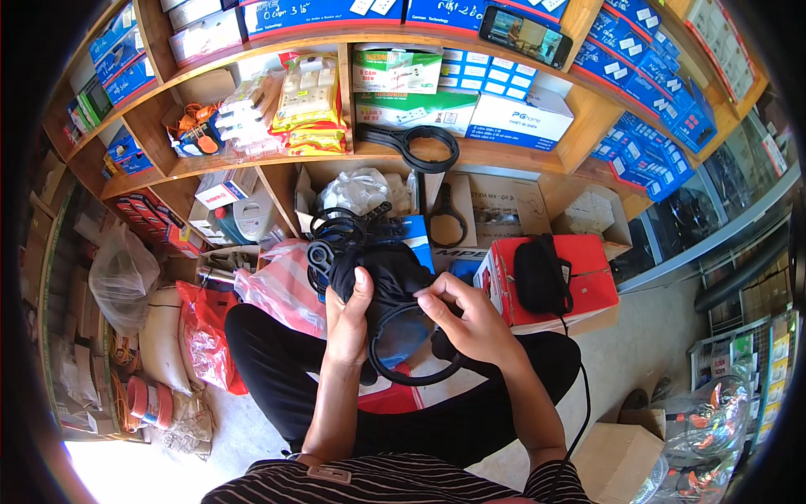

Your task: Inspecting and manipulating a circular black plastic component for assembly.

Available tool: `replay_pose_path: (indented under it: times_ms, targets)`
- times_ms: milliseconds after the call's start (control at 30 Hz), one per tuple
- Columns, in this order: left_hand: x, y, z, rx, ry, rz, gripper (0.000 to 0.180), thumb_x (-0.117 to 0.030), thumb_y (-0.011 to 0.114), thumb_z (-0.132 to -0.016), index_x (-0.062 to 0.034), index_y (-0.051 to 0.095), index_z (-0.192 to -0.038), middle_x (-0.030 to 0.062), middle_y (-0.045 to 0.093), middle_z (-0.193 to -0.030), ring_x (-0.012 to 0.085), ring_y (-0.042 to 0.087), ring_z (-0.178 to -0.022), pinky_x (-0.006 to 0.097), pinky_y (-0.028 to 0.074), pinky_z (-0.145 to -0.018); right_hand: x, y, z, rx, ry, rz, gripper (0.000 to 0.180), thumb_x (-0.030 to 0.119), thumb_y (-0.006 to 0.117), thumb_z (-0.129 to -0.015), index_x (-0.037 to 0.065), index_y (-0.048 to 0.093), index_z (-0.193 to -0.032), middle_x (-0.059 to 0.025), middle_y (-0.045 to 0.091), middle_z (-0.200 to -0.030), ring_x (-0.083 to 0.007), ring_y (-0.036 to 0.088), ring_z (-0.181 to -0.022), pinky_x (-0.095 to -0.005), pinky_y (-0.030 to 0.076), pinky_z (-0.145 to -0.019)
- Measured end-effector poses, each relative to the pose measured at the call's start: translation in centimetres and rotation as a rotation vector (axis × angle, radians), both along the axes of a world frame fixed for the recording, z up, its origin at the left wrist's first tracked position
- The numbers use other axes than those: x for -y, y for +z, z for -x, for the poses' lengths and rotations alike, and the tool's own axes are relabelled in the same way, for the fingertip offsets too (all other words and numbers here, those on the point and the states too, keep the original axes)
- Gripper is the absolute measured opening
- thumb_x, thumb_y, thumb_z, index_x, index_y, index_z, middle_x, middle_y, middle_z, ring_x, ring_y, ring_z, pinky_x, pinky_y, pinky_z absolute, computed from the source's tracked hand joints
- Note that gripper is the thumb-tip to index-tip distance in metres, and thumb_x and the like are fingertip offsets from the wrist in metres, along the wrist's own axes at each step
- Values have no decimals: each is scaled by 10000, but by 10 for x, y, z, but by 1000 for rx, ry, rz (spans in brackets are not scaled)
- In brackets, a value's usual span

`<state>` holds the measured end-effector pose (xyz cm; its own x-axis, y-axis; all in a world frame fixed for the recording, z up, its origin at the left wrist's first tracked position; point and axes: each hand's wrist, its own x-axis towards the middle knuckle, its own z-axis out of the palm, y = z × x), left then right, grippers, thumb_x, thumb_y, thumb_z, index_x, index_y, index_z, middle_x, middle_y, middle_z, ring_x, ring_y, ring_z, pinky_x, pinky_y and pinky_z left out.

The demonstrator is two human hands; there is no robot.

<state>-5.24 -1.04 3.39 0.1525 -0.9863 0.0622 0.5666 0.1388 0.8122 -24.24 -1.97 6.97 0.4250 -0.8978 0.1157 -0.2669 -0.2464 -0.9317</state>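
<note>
Two hands at chest height, above crossed legs in black trousers (277,353). Left hand (348,323): fingers wrapped together round a bundle of black fabric (378,273), thumb up along its side, clamped firmly. Right hand (466,315): thumb and forefinger pinched together on the fabric's edge, just beside a black ring-shaped cord (411,370) looping beneath both hands. Fabric bundle in front of the body, between the two hands, touching both. Behind the bundle, coiled black cables (344,231) and a blue box (416,235). To the right, a red box (588,281) with a black pouch (540,273) lying on top, a thin black lead trailing down from it. To the left, a red-striped plastic bag (281,290). Farther out, wooden shelves (588,126) packed with blue and white cartons; a cardboard box (621,458) low right on the floor.
</note>
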Motion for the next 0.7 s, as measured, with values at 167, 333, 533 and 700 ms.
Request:
replay_pose_path:
  times_ms: [167,333,533,700]
  targets:
    - [-2,18,-7,-30,43,28,434,-348,612,-1061,58,645,-1213,98,720,-1120,172,686,-1017,341,548,-917,-3,7,-1,29,29,-62,331,277,652,-1049,-53,639,-1046,-124,738,-920,-133,701,-863,-298,530,-773]
    - [0,23,-8,-179,137,-64,399,-330,640,-1050,43,658,-1189,72,723,-1075,156,688,-964,326,550,-887,-5,6,-9,69,8,-36,329,270,666,-1042,-59,651,-1023,-124,740,-914,-121,694,-874,-288,531,-780]
    - [2,-9,-27,108,372,32,372,-364,778,-955,2,719,-991,-10,694,-885,95,625,-782,278,508,-736,-7,10,-8,34,43,-78,230,205,674,-1035,-25,668,-1033,-29,675,-801,-39,579,-755,-231,459,-689]
    - [5,-13,-18,40,464,-22,338,-326,834,-913,-11,713,-917,-44,652,-826,64,560,-717,250,454,-665,-11,5,-14,-13,11,19,298,274,677,-1023,-23,683,-1005,-129,713,-814,-188,712,-782,-312,524,-714]
